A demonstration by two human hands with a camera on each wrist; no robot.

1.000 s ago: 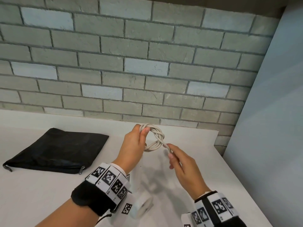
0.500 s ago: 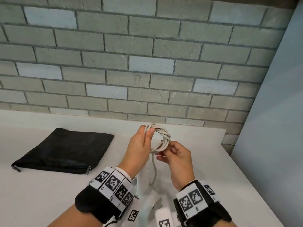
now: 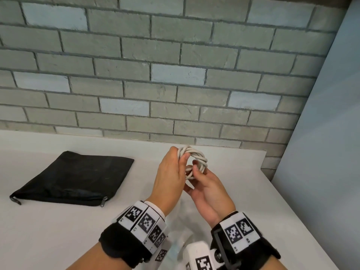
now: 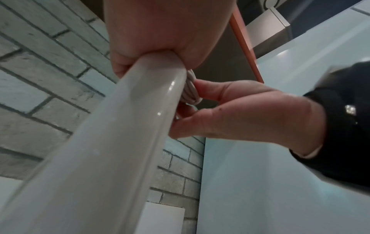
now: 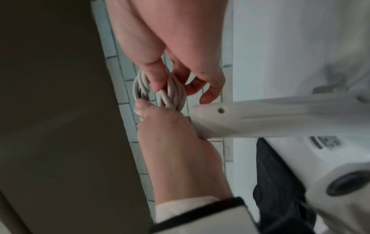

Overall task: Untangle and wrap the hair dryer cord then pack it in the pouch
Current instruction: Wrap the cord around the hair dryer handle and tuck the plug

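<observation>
1. We grip the coiled cord [image 3: 194, 158] and dryer handle [image 4: 112, 142] in our left hand [image 3: 171, 172], above the surface [image 3: 58, 230].
2. Our right hand [image 3: 208, 190] pinches the coil.
3. The pouch [image 3: 78, 176] lies flat, left.

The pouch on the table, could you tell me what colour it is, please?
Black pouch, clearest in the head view.
</observation>
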